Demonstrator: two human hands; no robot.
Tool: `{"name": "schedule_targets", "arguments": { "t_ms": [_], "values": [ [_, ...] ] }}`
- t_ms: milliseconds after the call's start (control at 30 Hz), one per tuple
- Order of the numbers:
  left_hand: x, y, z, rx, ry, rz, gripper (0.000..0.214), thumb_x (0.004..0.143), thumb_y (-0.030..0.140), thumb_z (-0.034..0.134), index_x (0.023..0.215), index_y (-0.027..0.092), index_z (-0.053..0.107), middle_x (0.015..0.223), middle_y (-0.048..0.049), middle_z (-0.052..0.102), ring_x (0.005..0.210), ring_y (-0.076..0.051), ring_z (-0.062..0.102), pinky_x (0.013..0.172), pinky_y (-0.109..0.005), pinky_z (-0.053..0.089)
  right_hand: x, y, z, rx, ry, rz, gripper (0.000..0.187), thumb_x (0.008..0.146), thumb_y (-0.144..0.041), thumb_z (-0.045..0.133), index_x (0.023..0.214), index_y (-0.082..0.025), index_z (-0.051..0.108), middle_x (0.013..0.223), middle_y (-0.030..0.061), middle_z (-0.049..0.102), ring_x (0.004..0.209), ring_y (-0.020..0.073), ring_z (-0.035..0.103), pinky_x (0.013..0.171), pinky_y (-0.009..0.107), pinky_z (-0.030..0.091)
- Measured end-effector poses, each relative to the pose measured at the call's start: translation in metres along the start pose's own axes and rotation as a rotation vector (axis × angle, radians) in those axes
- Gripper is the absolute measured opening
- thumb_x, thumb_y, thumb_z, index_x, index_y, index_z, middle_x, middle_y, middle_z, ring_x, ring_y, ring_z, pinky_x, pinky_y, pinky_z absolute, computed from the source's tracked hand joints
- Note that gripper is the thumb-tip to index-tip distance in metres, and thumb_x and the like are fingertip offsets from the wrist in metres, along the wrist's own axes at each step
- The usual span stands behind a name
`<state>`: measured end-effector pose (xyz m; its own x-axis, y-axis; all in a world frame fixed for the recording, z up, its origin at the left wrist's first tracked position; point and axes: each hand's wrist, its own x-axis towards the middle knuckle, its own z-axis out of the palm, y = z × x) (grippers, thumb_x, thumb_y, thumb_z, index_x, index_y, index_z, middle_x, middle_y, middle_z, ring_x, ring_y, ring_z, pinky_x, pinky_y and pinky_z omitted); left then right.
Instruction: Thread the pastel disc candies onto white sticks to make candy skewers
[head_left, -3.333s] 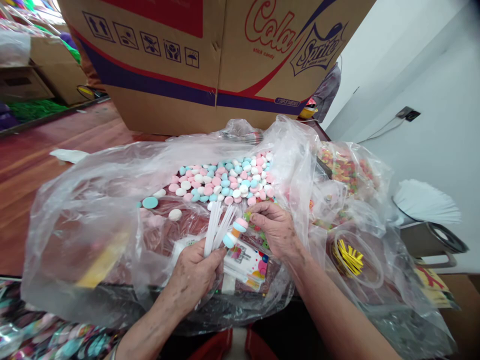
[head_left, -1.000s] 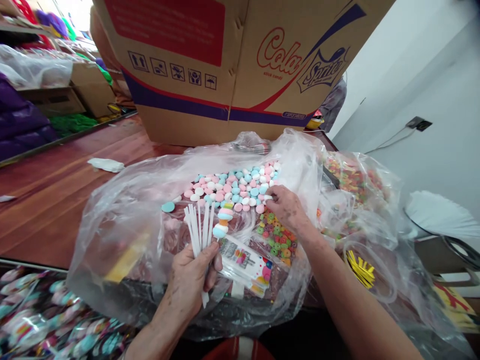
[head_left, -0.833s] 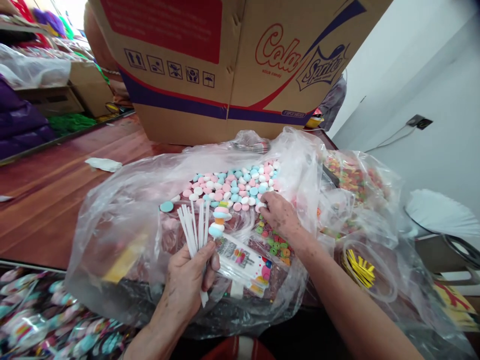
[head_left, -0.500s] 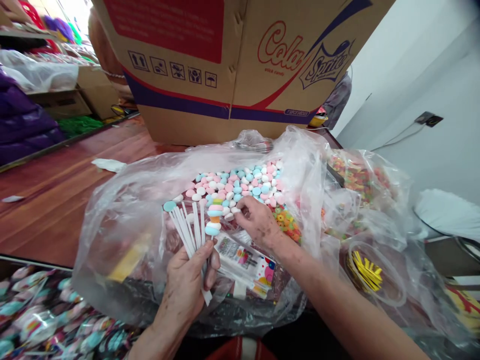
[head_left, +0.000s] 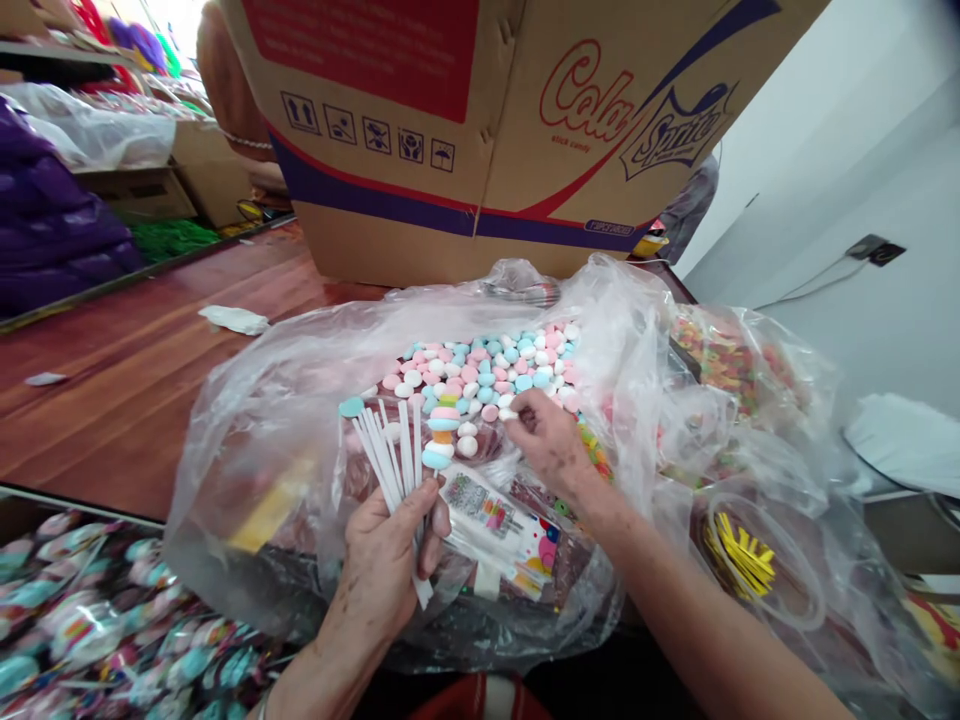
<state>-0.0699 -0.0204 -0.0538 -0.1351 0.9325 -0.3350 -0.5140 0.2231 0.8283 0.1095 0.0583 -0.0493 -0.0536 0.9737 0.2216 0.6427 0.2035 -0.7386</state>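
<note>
Sticks look matt plstc (smooth), box cardbd.

A reddish table bears plastic and a carton.

From afar I count one left hand, one right hand, one candy skewer, one Cola-printed carton with five handling symbols; the white sticks overlap beyond counting.

Thin white straight sticks, fanned out, tops up, held in left hand. Striped candy stack, yellow-green, pink, white, blue, orange, nearly upright beside sticks. Round smooth pink, blue, white candies in loose pile behind stack, near right hand.
</note>
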Motion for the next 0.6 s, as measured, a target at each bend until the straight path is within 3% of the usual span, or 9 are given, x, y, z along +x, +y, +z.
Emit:
{"name": "schedule_targets", "arguments": {
  "t_ms": [100,267,433,600],
  "values": [
    [0.0,0.0,-0.001,0.002,0.001,0.002,0.034,0.064,0.038,0.085,0.067,0.015,0.061,0.046,0.0041,0.061,0.026,-0.005,0.038,0.029,-0.014,0.025,0.006,-0.004,-0.003,0.054,0.016,0.165,0.009,0.079,-0.031,0.057,0.081,-0.024,0.053,0.064,-0.0053,0.052,0.06,0.0155,0.049,0.059,0.028,0.037],
    [0.0,0.0,-0.001,0.009,-0.006,0.016,0.034,0.067,0.038,0.084,0.064,0.015,0.059,0.047,0.004,0.06,0.027,-0.005,0.039,0.029,-0.014,0.026,0.004,-0.016,0.014,0.103,-0.037,0.119,0.008,0.079,-0.032,0.056,0.081,-0.023,0.054,0.071,-0.0036,0.058,0.068,0.0164,0.055,0.066,0.028,0.04],
    [0.0,0.0,0.001,0.009,0.004,0.011,0.032,0.066,0.036,0.084,0.068,0.016,0.06,0.046,0.004,0.061,0.026,-0.005,0.039,0.03,-0.014,0.025,0.016,-0.027,0.024,0.011,-0.031,0.133,0.005,0.081,-0.027,0.056,0.079,-0.024,0.053,0.069,-0.0047,0.055,0.067,0.0157,0.053,0.066,0.027,0.038],
    [0.0,-0.002,-0.001,0.011,0.0,0.02,0.032,0.067,0.037,0.084,0.07,0.016,0.061,0.047,0.0042,0.061,0.026,-0.005,0.039,0.029,-0.014,0.026,0.027,-0.034,0.029,-0.168,-0.174,0.147,0.004,0.083,-0.025,0.058,0.08,-0.023,0.056,0.075,-0.0023,0.058,0.071,0.0162,0.052,0.065,0.027,0.034]
  ]
}}
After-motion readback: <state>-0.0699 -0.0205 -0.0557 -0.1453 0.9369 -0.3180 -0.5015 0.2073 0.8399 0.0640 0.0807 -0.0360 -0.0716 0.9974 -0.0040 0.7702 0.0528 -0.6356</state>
